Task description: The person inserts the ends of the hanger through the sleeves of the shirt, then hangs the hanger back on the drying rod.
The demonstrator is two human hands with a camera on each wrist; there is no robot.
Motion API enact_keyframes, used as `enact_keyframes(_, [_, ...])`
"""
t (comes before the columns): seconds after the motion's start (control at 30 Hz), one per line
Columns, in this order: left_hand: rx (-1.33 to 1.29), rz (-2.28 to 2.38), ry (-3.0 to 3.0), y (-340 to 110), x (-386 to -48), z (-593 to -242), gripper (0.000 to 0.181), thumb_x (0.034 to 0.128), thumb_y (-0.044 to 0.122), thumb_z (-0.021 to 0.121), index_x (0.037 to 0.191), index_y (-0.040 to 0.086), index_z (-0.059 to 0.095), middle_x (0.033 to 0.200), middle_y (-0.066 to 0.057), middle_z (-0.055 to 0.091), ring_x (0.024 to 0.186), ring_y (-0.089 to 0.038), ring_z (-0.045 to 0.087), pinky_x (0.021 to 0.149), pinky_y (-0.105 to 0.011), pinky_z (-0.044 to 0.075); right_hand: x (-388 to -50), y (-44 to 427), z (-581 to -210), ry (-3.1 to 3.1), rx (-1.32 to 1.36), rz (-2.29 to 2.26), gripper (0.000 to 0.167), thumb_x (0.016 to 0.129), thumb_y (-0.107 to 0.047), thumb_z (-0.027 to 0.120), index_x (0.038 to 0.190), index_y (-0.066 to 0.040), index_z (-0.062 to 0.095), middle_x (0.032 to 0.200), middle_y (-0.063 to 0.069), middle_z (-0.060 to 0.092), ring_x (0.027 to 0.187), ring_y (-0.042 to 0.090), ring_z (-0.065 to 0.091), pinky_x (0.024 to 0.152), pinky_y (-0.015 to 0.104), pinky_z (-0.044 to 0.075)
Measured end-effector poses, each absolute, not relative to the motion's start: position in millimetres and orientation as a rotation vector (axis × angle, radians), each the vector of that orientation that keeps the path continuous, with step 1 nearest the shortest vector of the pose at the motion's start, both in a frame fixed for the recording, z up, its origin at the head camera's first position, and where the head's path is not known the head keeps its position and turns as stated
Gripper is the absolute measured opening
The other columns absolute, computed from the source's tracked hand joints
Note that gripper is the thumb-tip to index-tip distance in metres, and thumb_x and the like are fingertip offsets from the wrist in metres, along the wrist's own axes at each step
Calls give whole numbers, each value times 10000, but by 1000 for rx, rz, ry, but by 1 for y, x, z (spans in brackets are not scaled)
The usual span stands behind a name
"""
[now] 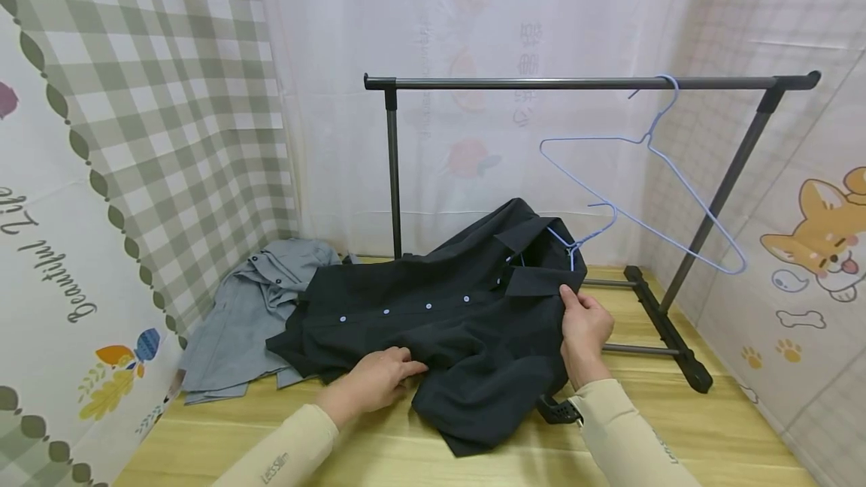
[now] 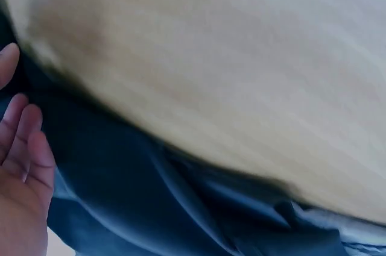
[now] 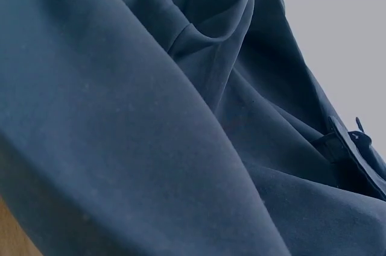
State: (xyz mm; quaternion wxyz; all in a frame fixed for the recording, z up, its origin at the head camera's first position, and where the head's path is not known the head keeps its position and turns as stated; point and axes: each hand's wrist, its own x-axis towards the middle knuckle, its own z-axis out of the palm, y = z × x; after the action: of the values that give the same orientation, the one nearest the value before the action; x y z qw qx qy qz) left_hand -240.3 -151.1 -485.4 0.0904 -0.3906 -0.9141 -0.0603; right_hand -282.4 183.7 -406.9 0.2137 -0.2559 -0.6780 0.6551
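A black button-up shirt [image 1: 399,314] lies front side up, with a blue hanger [image 1: 575,245] inside its collar and the hook sticking out. My right hand [image 1: 585,329] grips the shirt's near shoulder beside the collar, thumb on top and the other fingers largely hidden. At the shirt's near side edge, my left hand [image 1: 379,380] touches the cloth. In the left wrist view its fingers [image 2: 41,153] are loosely bent and stand apart from the thumb. Dark folds of the shirt [image 3: 139,117] fill most of the right wrist view, where the hand is out of sight.
A second blue hanger [image 1: 595,138] hangs from the black rack's rail [image 1: 501,84], above and right of the shirt. Grey folded clothing [image 1: 237,329] lies at the left, partly under the shirt. The rack's foot [image 1: 666,329] stands at the right on the wood-patterned tabletop [image 1: 731,427].
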Motion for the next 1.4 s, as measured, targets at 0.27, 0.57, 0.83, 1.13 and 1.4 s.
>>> enact_keyframes(0.27, [-1178, -29, -2555, -135, -243, -492, 257, 872, 178, 754, 1103, 290, 763, 816, 65, 533, 731, -123, 547, 609, -250, 434, -282, 182, -408, -1867, -701, 1835, 460, 926, -339, 710, 1168, 52, 683, 1123, 134, 612, 972, 205, 515, 845, 286, 431])
enact_keyframes(0.57, [-1199, 178, -2588, -125, -246, -495, 320, 789, 119, 783, 1013, 348, 772, 860, 57, 560, 806, -143, 569, 601, -256, 403, -281, 182, -409, -1880, -694, 1829, 473, 931, -353, 701, 1186, 45, 679, 1148, 140, 616, 1006, 218, 511, 858, 278, 421])
enact_keyframes(0.83, [-1175, 191, -2555, -119, -245, -500, 174, 763, 131, 779, 797, 299, 757, 799, 57, 553, 756, -142, 548, 549, -251, 386, -280, 183, -410, -1887, -701, 1808, 471, 923, -354, 711, 1177, 42, 688, 1144, 146, 625, 988, 218, 519, 845, 277, 423])
enact_keyframes(1.13, [-1253, 235, -2586, -125, -238, -495, 210, 784, 164, 772, 965, 269, 753, 860, 71, 556, 794, -115, 560, 619, -250, 451, -279, 184, -414, -1880, -712, 1820, 500, 913, -372, 719, 1184, 46, 685, 1137, 143, 618, 975, 214, 515, 831, 265, 421])
enact_keyframes(1.4, [-1312, 43, -2577, -127, -239, -493, 141, 749, 148, 783, 823, 269, 771, 793, 82, 521, 721, -97, 510, 588, -220, 419, -279, 185, -413, -1870, -718, 1814, 493, 908, -367, 726, 1174, 47, 688, 1107, 133, 617, 957, 202, 516, 824, 260, 422])
